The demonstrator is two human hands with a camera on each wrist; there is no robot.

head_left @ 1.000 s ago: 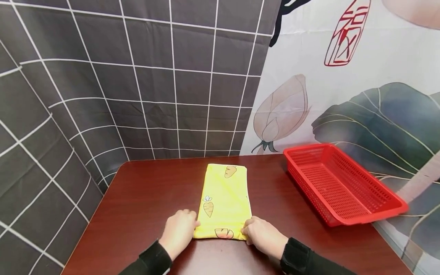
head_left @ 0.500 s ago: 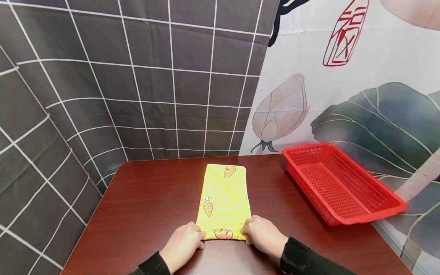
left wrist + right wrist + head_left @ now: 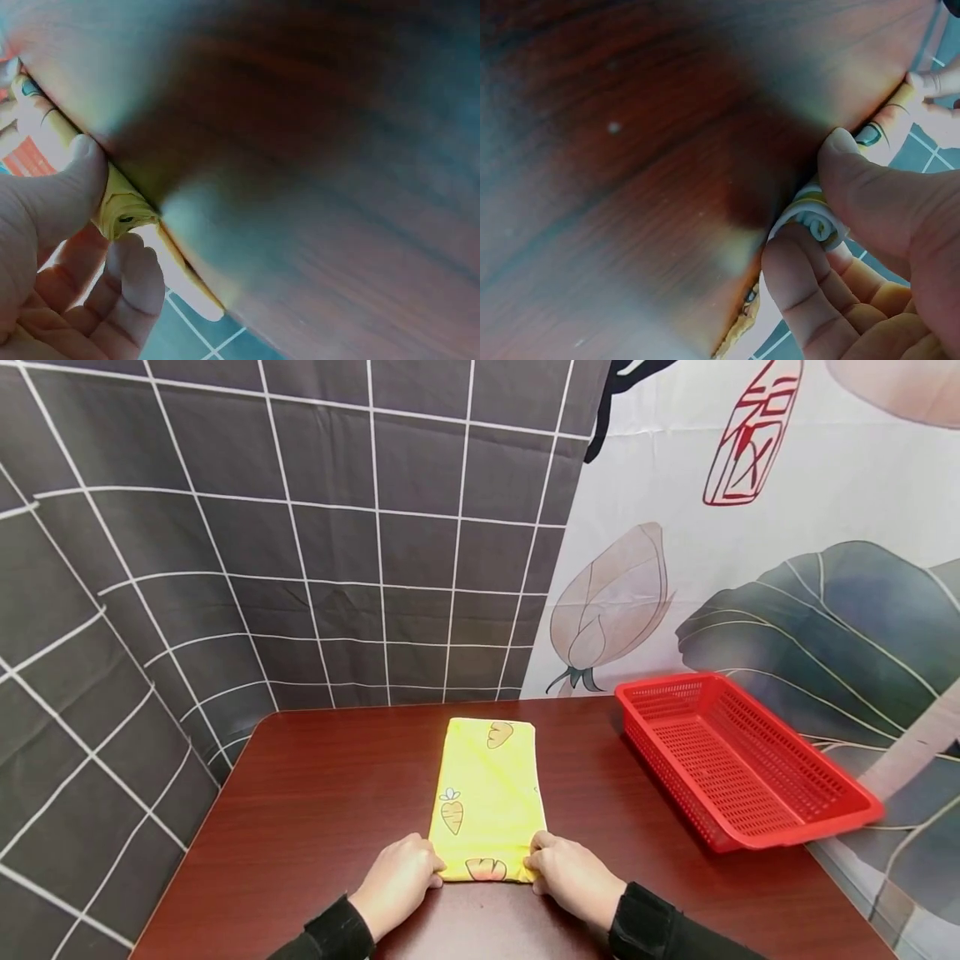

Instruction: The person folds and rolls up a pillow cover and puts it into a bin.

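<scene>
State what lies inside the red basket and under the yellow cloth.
The basket shows only its bare mesh floor. The cloth lies on the table; anything beneath it is covered.

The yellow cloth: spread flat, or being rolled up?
Rolled at its near end: the cloth shows a spiral between both hands' fingers; the rest lies flat.

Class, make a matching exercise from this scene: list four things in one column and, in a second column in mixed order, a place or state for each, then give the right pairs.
1. yellow cloth
2. red basket
3. left hand
4. right hand

A. stands at the table's right side, holding nothing
B. pinches the cloth's near right corner
C. lies folded, its near end rolled
D. pinches the cloth's near left corner

Pairs: 1-C, 2-A, 3-D, 4-B
</scene>
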